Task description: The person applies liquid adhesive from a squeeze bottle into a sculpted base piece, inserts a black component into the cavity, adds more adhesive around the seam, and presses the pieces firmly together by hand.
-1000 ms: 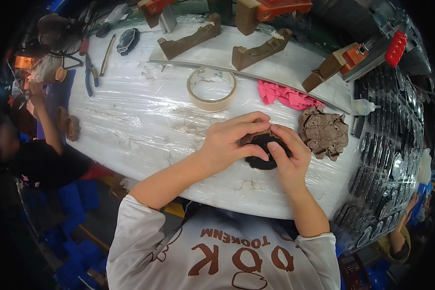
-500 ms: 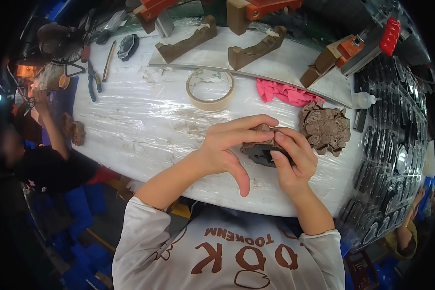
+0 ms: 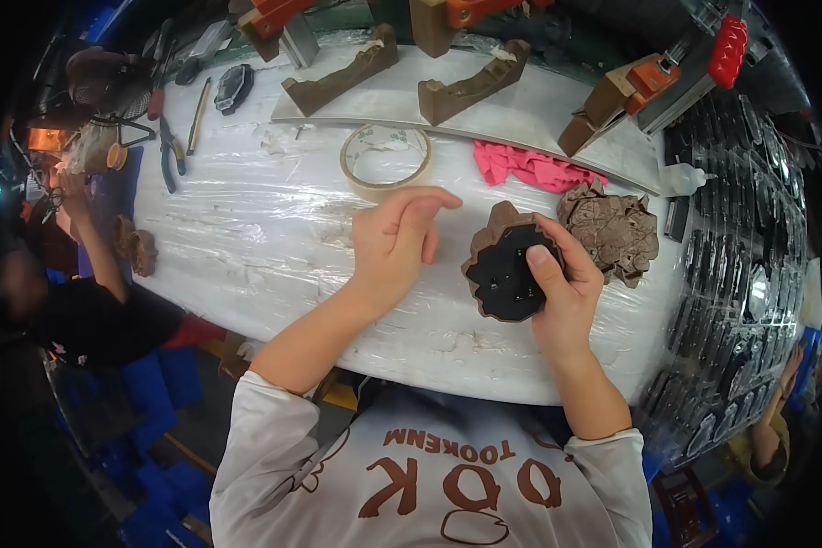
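Observation:
In the head view my right hand (image 3: pixel 568 297) grips a brown, scalloped-edged moulded piece (image 3: pixel 511 269) with a flat black underside. That black face is turned up toward me, and my thumb presses on it. My left hand (image 3: pixel 391 239) hovers to the left, apart from the piece, its fingers curled together with nothing visible in them. Just beyond it lies a roll of masking tape (image 3: pixel 363 187). A second brown moulded piece (image 3: pixel 612 233), rough and leafy, rests on the table right behind my right hand.
Brown cradle-shaped blocks (image 3: pixel 475 87) stand on a metal plate (image 3: pixel 539 128) at the back, near red-handled clamps (image 3: pixel 729 50). A pink cloth (image 3: pixel 530 166), a small white bottle (image 3: pixel 687 180), pliers (image 3: pixel 171 155) and stacked clear trays (image 3: pixel 749 274) surround the plastic-covered table (image 3: pixel 247 228). A co-worker (image 3: pixel 100 306) sits left.
My left hand has come off the brown piece and moved left, its fingers curling in. My right hand has turned the piece so its black underside faces up.

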The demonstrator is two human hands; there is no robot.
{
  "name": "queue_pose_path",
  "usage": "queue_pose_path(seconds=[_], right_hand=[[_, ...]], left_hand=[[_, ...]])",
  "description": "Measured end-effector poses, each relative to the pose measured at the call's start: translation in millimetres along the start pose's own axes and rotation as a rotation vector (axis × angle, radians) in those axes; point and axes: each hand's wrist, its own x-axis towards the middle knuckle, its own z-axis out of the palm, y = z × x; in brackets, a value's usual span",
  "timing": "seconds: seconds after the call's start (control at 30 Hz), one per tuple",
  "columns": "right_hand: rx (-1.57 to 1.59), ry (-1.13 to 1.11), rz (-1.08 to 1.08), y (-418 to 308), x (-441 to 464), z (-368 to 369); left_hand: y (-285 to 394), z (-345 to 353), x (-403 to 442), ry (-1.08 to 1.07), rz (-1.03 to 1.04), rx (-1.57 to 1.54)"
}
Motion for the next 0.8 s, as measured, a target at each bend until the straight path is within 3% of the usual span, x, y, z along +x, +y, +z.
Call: queue_pose_path(seconds=[0.1,0.17,0.3,0.37,0.47,0.7,0.8], right_hand=[[0.100,0.033,0.093,-2,3,1],[0.135,0.045,0.118,-1,4,2],[0.130,0.054,0.115,2,6,1],[0.107,0.058,0.105,3,6,2],[-0.005,0.048,0.029,4,4,3],[-0.143,0.022,-0.094,8,1,8],[-0.209,0.012,-0.145,12,-1,10]], left_hand=[[3,5,6,0.089,-0.025,0.052],[2,10,9,0.202,0.120,0.072],[2,18,9,0.205,0.132,-0.081],[-6,10,8,-0.004,0.407,0.266],[1,12,3,-0.080,0.533,0.501],[4,18,4,-0.014,0.415,0.442],[4,22,0,-0.121,0.234,0.274]])
